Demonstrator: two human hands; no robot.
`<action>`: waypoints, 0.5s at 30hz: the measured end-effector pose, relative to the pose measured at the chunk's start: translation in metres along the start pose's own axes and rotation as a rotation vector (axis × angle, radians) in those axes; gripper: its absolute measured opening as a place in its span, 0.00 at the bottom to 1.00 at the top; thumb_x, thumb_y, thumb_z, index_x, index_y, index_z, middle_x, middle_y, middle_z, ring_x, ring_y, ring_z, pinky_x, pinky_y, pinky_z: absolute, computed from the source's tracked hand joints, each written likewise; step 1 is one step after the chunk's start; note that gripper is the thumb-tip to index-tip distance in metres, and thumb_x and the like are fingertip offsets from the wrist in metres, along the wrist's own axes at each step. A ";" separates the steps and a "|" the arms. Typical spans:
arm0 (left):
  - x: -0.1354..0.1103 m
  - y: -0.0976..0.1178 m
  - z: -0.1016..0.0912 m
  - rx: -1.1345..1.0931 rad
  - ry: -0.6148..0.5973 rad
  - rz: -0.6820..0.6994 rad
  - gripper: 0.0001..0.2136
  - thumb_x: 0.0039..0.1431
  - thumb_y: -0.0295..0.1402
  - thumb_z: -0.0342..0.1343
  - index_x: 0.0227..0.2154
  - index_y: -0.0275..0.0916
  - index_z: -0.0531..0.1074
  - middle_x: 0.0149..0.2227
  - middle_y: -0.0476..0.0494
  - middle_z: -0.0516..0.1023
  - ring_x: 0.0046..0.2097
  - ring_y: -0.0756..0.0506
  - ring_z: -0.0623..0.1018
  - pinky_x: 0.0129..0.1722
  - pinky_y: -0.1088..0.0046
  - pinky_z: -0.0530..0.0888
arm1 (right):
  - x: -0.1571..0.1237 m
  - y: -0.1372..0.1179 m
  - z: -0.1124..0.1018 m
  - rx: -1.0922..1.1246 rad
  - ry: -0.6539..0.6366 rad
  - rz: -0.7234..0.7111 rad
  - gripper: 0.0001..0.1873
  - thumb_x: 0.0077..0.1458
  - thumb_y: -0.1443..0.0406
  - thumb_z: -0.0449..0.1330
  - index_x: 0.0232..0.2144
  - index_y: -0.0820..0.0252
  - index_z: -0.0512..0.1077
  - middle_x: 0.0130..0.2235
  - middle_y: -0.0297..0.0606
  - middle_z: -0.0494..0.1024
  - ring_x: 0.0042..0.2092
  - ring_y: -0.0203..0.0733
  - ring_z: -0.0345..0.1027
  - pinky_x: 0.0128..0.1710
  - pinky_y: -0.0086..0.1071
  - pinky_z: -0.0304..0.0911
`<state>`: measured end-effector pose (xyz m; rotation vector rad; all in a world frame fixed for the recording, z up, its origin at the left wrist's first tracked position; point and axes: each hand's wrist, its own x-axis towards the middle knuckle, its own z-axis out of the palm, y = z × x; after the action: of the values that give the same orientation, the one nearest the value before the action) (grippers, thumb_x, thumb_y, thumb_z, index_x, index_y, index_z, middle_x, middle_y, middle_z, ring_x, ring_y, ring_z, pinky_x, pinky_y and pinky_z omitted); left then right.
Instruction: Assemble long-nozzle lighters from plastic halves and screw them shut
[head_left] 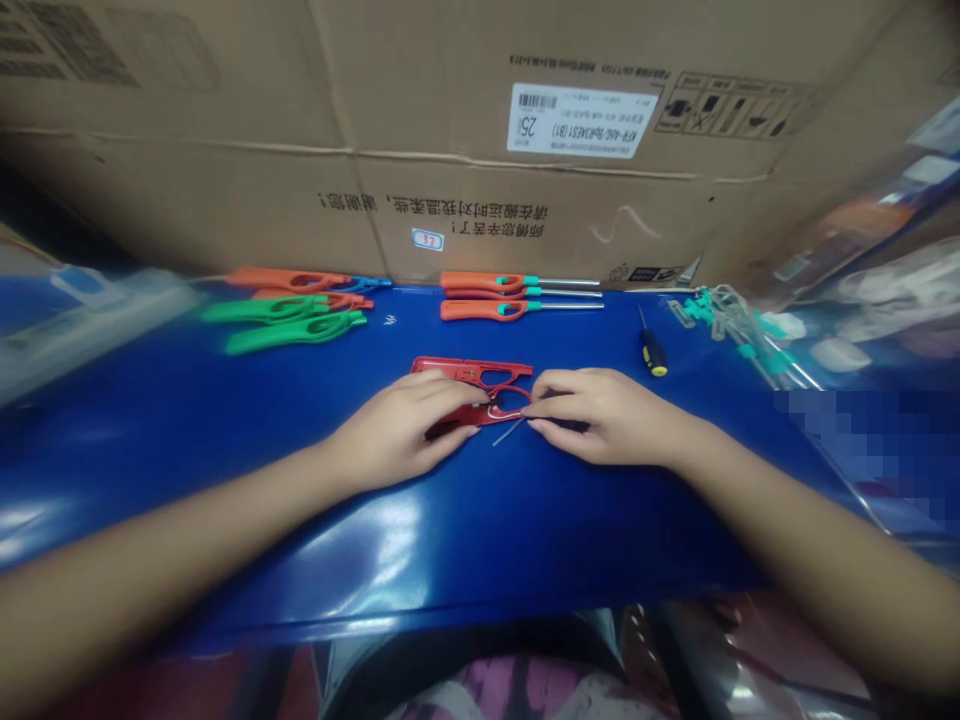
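Note:
My left hand [409, 425] is closed on a red lighter casing half [480, 414], its open inner side facing up. At the trigger-loop end of that half, my right hand [600, 415] pinches with thumb and fingertips. A thin dark rod or wire [510, 432] sticks out below the right fingertips, angled down to the left; what exactly they grip is partly hidden. Just behind my hands a second red casing half [472, 372] lies on the blue table, its inner side also showing.
Assembled orange lighters [480, 311] with metal tubes lie at the back middle. Green casings [300, 328] and orange casings [285, 279] sit at back left, near tiny metal bits [390, 320]. A screwdriver [652, 352] and teal-ended tubes [757, 335] are at right. A cardboard box [450, 120] walls the back.

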<state>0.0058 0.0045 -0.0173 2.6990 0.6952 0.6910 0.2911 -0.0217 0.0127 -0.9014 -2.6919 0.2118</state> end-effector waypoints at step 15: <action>0.003 0.001 -0.002 -0.003 0.024 0.049 0.10 0.68 0.32 0.55 0.50 0.39 0.75 0.47 0.41 0.82 0.48 0.43 0.79 0.50 0.64 0.76 | 0.001 -0.001 0.000 0.028 0.003 0.014 0.14 0.67 0.63 0.54 0.35 0.60 0.79 0.41 0.41 0.78 0.35 0.38 0.70 0.37 0.32 0.63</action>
<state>0.0078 0.0051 -0.0141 2.7176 0.6345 0.7362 0.2895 -0.0215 0.0128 -0.9124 -2.6737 0.2503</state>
